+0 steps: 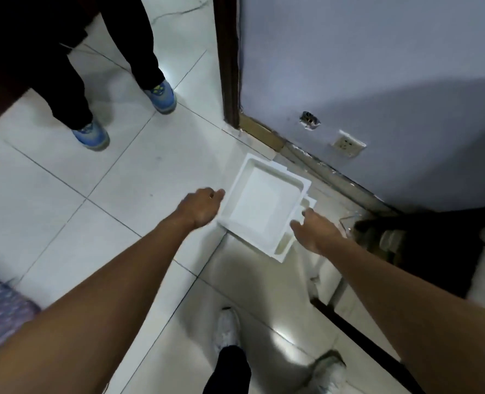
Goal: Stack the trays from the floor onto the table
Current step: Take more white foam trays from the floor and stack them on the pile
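Note:
A pile of white square trays (261,206) lies on the tiled floor near the wall, the top one askew over those beneath. My left hand (200,206) hovers at the top tray's left rim, fingers apart, holding nothing. My right hand (313,230) is at the pile's right side, fingers spread just over the rim of a lower tray; contact is unclear. The table is out of view.
Another person's legs and blue shoes (92,135) stand at the upper left. A grey wall with a socket (349,143) and a dark door frame (228,61) lie behind the trays. A dark object (423,243) sits at the right. My own white shoes (227,328) are below.

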{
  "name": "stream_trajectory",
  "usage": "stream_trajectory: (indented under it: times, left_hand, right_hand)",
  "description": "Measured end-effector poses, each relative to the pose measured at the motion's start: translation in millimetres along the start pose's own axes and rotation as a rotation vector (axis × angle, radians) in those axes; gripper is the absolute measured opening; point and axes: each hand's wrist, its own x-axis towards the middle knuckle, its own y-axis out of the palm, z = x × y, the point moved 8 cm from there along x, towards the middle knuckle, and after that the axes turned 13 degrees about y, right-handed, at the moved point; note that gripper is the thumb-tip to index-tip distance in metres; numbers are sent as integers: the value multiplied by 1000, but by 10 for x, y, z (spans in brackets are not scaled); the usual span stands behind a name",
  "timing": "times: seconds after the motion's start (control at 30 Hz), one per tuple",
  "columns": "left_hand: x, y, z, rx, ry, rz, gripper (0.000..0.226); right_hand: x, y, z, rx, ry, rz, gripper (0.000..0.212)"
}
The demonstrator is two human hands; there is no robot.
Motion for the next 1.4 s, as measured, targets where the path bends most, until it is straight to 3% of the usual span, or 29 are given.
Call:
stream_trajectory:
  times: [0.17,0.3,0.4,0.5,0.57,0.7,0.9,1.17,1.4]
  left_hand:
    - [716,705,501,128,49,56,50]
    - [1114,1407,885,314,160,157,51]
    - [1386,1753,1107,290,186,147,55]
    - [1739,1874,1384,218,99,69,60]
    - [1899,1945,1520,166,53,41,52]
    - [2075,2042,1605,145,40,67,34]
    - [2105,1987,1516,50,3,53,46]
    - [1859,1683,1353,66,-27,-11,40]
    - [1515,1373,1141,54,-66,-47,34]
  right_hand:
    - [790,755,-118,8,119,78,52]
    - [1287,1260,-199,161,221,85,54]
    - [1630,1487,-266,270,262,54,55]
    - [1922,1620,-285,369,272,33,58]
    - [2056,1688,-301,432,279,30,52]
    - [2194,1750,-289,526,308,6,48]
    - [2260,1756,-278,632,400,-28,52]
    - [2071,1463,-363,623,403,-11,56]
    - [1736,1121,-463,662,381,55,47]
